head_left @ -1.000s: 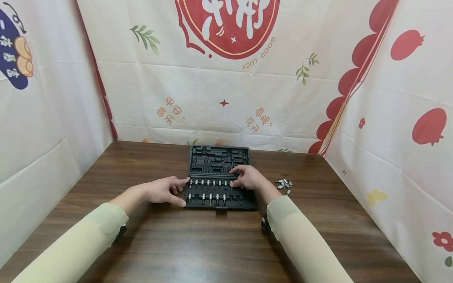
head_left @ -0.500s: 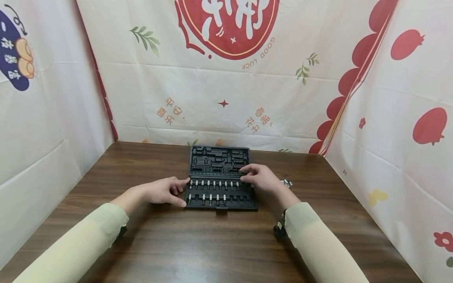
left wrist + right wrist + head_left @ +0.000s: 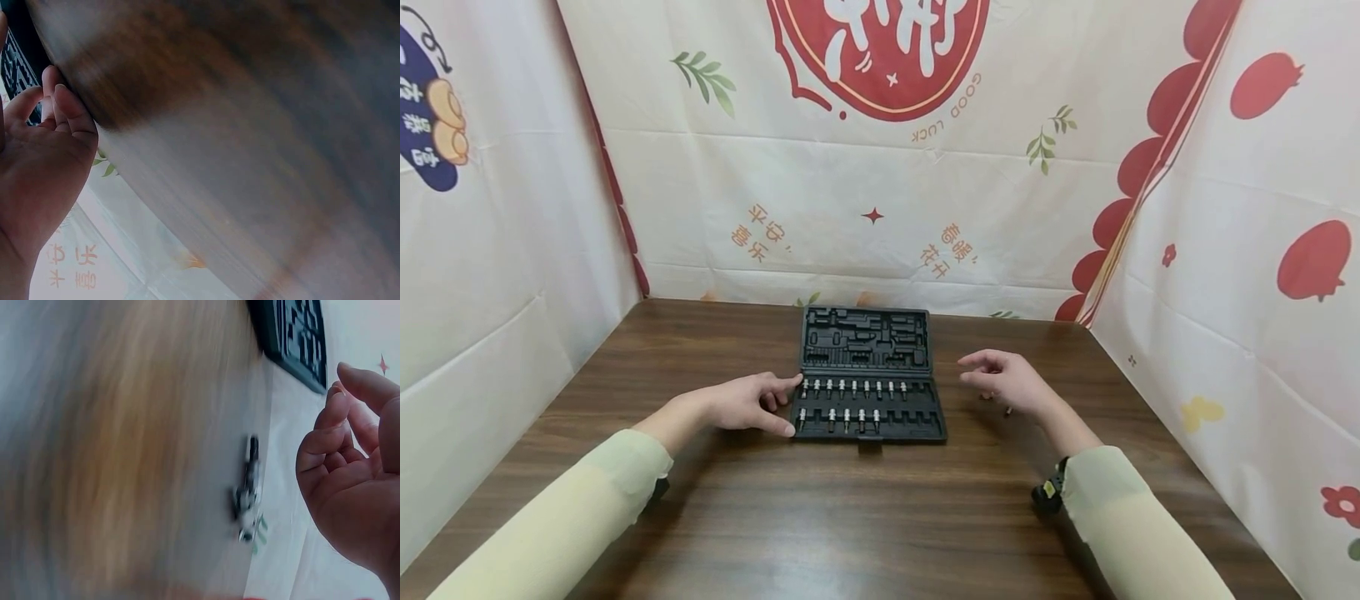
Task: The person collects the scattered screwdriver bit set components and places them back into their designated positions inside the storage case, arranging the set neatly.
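Note:
An unfolded black plastic case [image 3: 917, 429] lies on the table, its lid laid back behind the base. Silver bit sockets [image 3: 853, 389] with dark tips stand in two rows in the base, the back row fuller than the front. My left hand [image 3: 748, 404] rests at the case's left side, index fingertip near the hinge and thumb tip at the front corner. To the right of the case hovers my right hand [image 3: 1011, 385], fingers loosely bent and holding nothing. Beneath it, mostly covered in the head view, is a small heap of loose bit sockets [image 3: 249, 500].
The brown wood-grain table [image 3: 850, 525] runs back to a printed cloth [image 3: 865, 183]. More cloth hangs at the left and right sides. Several slots at the front row's right [image 3: 906, 419] hold no socket.
My right hand has let go of a bit socket at the right end of the back row and moved right, over the loose heap. My left hand has stayed at the case's edge.

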### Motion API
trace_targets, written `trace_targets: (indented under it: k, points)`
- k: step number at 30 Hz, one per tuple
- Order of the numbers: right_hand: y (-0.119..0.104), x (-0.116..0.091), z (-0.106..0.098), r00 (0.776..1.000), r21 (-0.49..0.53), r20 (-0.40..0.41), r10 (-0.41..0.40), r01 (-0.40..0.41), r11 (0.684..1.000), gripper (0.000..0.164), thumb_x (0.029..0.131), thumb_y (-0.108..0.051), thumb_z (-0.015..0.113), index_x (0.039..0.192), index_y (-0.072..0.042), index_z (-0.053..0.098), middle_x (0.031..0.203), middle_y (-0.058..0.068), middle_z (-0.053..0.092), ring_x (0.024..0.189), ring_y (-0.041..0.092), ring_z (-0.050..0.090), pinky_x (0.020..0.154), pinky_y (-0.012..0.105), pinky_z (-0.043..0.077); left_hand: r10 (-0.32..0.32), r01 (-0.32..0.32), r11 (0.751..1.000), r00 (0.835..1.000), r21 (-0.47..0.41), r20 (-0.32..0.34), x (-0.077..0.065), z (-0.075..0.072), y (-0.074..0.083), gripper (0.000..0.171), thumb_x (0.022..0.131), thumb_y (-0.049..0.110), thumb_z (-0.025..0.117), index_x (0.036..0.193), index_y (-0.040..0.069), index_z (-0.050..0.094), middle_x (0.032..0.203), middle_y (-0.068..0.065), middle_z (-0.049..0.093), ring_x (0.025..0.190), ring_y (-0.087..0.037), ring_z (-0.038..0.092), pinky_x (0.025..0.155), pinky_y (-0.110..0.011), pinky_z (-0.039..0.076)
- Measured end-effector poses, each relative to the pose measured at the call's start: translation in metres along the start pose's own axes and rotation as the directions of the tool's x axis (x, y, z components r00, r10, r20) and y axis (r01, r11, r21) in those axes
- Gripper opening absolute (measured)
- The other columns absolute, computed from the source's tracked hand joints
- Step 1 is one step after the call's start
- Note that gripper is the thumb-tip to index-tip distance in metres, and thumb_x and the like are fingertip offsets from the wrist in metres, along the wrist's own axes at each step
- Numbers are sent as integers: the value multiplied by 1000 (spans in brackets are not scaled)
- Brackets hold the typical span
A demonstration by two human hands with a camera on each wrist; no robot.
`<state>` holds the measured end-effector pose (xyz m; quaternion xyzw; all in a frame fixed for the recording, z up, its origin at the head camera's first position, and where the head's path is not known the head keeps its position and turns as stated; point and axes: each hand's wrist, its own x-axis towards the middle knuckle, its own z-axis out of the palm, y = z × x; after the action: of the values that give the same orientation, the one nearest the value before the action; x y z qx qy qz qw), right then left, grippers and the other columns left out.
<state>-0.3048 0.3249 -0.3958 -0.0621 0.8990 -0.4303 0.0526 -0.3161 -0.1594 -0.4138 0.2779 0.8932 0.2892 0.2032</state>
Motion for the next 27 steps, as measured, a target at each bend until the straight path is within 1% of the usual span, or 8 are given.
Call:
trace_targets:
  k: [3, 5, 11, 15, 19, 21, 27]
  points:
    - [8, -6, -10, 1000, -1, -8, 10, -10, 1000, 50, 104, -36, 77, 143, -7, 69, 105, 17, 66, 88, 31, 64, 72, 41, 57, 10, -10, 1000, 1000, -7, -1, 0, 0, 0, 102, 96, 45, 86, 175, 12, 30, 137, -12, 60, 123, -25, 58, 106, -47, 48]
    - [14, -10, -15, 1000, -2, -12, 12, -12, 1000, 50, 105, -35, 77, 143, -5, 69, 103, 16, 65, 86, 29, 63, 73, 40, 57, 4, -4, 1000, 1000, -17, -2, 0, 0, 0, 102, 96, 45, 86, 175, 13, 31, 137, -12, 60, 123, -24, 58, 107, -47, 47]
    - [31, -21, -26, 1000, 19, -17, 8, -7, 1000, 44, 107, -28, 75, 142, -1, 68, 103, 13, 68, 81, 20, 62, 70, 36, 56, 0, 0, 1000, 1000, -2, 0, 1, 0, -1, 102, 96, 47, 85, 175, 14, 30, 138, -11, 60, 125, -25, 59, 108, -47, 47]
    - [40, -26, -32, 999, 19, -32, 32, -31, 999, 41, 106, -27, 76, 139, -2, 71, 102, 11, 69, 83, 18, 63, 71, 33, 56, 2, -2, 1000, 1000, 6, -2, 1, 0, -1, 101, 97, 47, 85, 175, 13, 30, 138, -11, 61, 125, -25, 59, 109, -48, 47]
    - [48, -31, -38, 998, -4, -26, 51, -51, 999, 40, 106, -25, 75, 137, 0, 71, 101, 11, 70, 84, 18, 62, 72, 32, 56, 6, -6, 1000, 1000, 5, -1, 1, 0, -1, 101, 97, 46, 85, 175, 13, 31, 138, -11, 61, 125, -25, 59, 109, -49, 47]
    - [51, -33, -41, 998, -33, -19, 59, -60, 998, 40, 107, -25, 74, 137, 1, 70, 101, 11, 71, 84, 19, 62, 72, 32, 55, 10, -10, 1000, 1000, 6, 0, 1, 0, -1, 101, 97, 46, 85, 175, 13, 31, 139, -11, 61, 125, -26, 59, 109, -49, 47]
    - [52, -38, -45, 990, -121, -29, 135, -137, 983, 39, 105, -31, 76, 130, -1, 74, 101, 9, 73, 83, 20, 63, 66, 33, 52, 18, -18, 1000, 1000, -2, 2, 1, 0, -2, 101, 97, 45, 85, 175, 12, 30, 138, -12, 60, 125, -25, 58, 109, -49, 47]
